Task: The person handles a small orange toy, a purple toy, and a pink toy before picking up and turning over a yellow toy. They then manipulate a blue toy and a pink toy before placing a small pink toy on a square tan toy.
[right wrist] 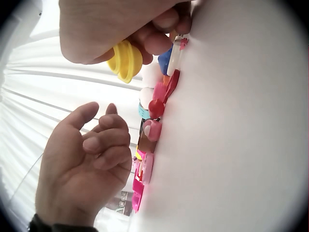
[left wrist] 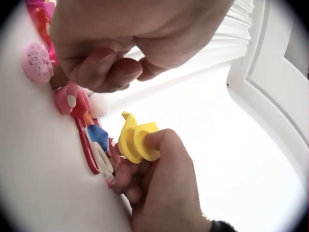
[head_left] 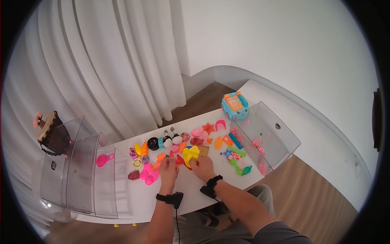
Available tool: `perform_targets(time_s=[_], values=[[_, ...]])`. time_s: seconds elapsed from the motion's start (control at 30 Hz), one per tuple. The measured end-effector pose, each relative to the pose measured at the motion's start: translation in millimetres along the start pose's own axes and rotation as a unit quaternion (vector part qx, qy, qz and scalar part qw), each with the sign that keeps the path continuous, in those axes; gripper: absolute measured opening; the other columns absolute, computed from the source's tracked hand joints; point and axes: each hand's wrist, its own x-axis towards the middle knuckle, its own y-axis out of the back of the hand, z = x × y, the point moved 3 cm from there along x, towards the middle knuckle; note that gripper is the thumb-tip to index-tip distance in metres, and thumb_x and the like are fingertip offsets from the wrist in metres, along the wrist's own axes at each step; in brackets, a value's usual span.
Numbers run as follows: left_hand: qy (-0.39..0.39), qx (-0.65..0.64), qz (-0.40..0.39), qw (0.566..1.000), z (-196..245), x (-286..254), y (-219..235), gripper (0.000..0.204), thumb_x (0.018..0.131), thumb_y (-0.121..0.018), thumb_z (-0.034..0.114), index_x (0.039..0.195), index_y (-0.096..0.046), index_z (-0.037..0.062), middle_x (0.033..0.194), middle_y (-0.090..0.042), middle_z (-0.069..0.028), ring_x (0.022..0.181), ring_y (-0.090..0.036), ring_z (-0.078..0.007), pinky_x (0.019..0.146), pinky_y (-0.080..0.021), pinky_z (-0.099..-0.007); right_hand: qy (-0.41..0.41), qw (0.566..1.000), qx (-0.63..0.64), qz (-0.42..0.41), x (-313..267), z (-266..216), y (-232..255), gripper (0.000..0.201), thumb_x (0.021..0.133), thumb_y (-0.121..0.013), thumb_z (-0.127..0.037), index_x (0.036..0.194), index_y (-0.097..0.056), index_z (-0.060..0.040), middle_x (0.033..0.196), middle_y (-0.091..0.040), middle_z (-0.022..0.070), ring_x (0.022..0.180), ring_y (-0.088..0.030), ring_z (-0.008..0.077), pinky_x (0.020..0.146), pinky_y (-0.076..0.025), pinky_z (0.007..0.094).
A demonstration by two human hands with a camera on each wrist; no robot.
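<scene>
My right hand pinches a yellow plastic toy piece between thumb and fingers, above the white table. In the left wrist view, the yellow piece shows a double-layered, rounded body with a pointed tip. My left hand hovers to the left of it, fingers loosely bent; the right wrist view shows nothing in its grasp. Beneath the hands lie a blue piece, a cream ring-like piece and a long red piece. A pink toy with a white spot lies beside them.
Clear plastic bins stand at the left and right of the table. A toy phone sits at the back right, a drum at the far left. A pink butterfly-like piece and several colourful toys are spread across the middle.
</scene>
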Motion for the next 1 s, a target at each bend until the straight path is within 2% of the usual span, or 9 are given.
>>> perform_targets(time_s=[0.17,0.33,0.37,0.47,0.53,0.63,0.77,0.87,1.0], values=[[0.001,0.064,-0.120,0.991,-14,20,-11,0.027,0.106,-0.062,0.029,0.099,-0.068,0.0041,0.069,-0.055,0.0037,0.050,-0.044,-0.0040,0.045,-0.033,-0.0221,0.000,1.000,0.021,-0.005,1,-3,2,0.033,0.094,-0.063,-0.032,0.082,-0.070,-0.0019,0.072,-0.068,0.0192,0.068,-0.069,0.0399,0.062,-0.053,0.0487],[-0.179,0.139,-0.192,0.955,-11,18,-8,0.027,0.106,-0.066,0.026,0.109,-0.072,-0.0002,0.074,-0.059,0.0052,0.060,-0.044,-0.0019,0.053,-0.035,-0.0215,-0.004,0.998,0.059,-0.007,0,-9,4,0.030,0.094,-0.064,-0.027,0.081,-0.068,-0.0005,0.068,-0.066,0.0184,0.063,-0.066,0.0392,0.058,-0.049,0.0469],[-0.172,0.137,-0.194,0.956,-10,16,-6,0.027,0.106,-0.066,0.026,0.109,-0.072,-0.0002,0.074,-0.059,0.0052,0.060,-0.044,-0.0019,0.053,-0.035,-0.0215,0.008,0.996,0.086,-0.005,0,-15,2,0.029,0.094,-0.064,-0.025,0.080,-0.067,-0.0003,0.066,-0.065,0.0180,0.061,-0.065,0.0389,0.056,-0.048,0.0467],[-0.151,0.084,-0.154,0.973,1,11,5,0.023,0.107,-0.064,0.025,0.104,-0.072,0.0025,0.078,-0.061,0.0050,0.060,-0.046,-0.0011,0.052,-0.035,-0.0204,0.011,0.995,0.095,-0.039,0,-32,-10,0.027,0.094,-0.063,-0.023,0.080,-0.066,-0.0001,0.065,-0.063,0.0178,0.058,-0.063,0.0380,0.054,-0.045,0.0469],[-0.039,-0.038,-0.112,0.992,6,11,13,0.027,0.109,-0.060,0.028,0.102,-0.067,0.0032,0.083,-0.062,0.0032,0.069,-0.055,-0.0028,0.060,-0.046,-0.0197,0.037,0.992,0.108,-0.045,4,-47,-11,0.028,0.095,-0.063,-0.023,0.081,-0.066,-0.0001,0.065,-0.063,0.0177,0.058,-0.063,0.0372,0.054,-0.045,0.0462],[-0.003,-0.186,-0.049,0.981,9,11,14,0.031,0.113,-0.051,0.034,0.105,-0.062,0.0065,0.083,-0.059,0.0043,0.066,-0.052,-0.0023,0.056,-0.045,-0.0182,0.037,0.986,0.155,-0.057,16,-43,-21,0.029,0.097,-0.062,-0.024,0.081,-0.066,-0.0004,0.064,-0.062,0.0172,0.058,-0.063,0.0360,0.053,-0.044,0.0449],[-0.006,-0.168,-0.013,0.986,8,20,28,0.035,0.115,-0.044,0.038,0.109,-0.060,0.0068,0.084,-0.058,0.0032,0.066,-0.053,-0.0034,0.056,-0.046,-0.0198,0.026,0.988,0.132,-0.078,34,-44,-20,0.032,0.102,-0.060,-0.026,0.082,-0.066,-0.0016,0.063,-0.061,0.0160,0.057,-0.063,0.0349,0.053,-0.044,0.0432],[-0.047,-0.124,0.024,0.991,4,20,26,0.037,0.114,-0.044,0.043,0.108,-0.057,0.0093,0.083,-0.058,0.0026,0.060,-0.048,-0.0031,0.051,-0.038,-0.0199,0.058,0.977,0.141,-0.146,38,-58,-27,0.034,0.104,-0.056,-0.029,0.085,-0.067,-0.0034,0.066,-0.062,0.0167,0.061,-0.064,0.0376,0.055,-0.045,0.0456],[-0.074,-0.068,0.037,0.994,19,13,25,0.038,0.115,-0.042,0.044,0.107,-0.056,0.0088,0.090,-0.054,0.0043,0.072,-0.049,-0.0017,0.056,-0.041,-0.0197,0.123,0.970,0.136,-0.158,37,-61,-40,0.041,0.108,-0.050,-0.035,0.086,-0.067,-0.0048,0.069,-0.064,0.0172,0.065,-0.064,0.0407,0.058,-0.046,0.0492]])
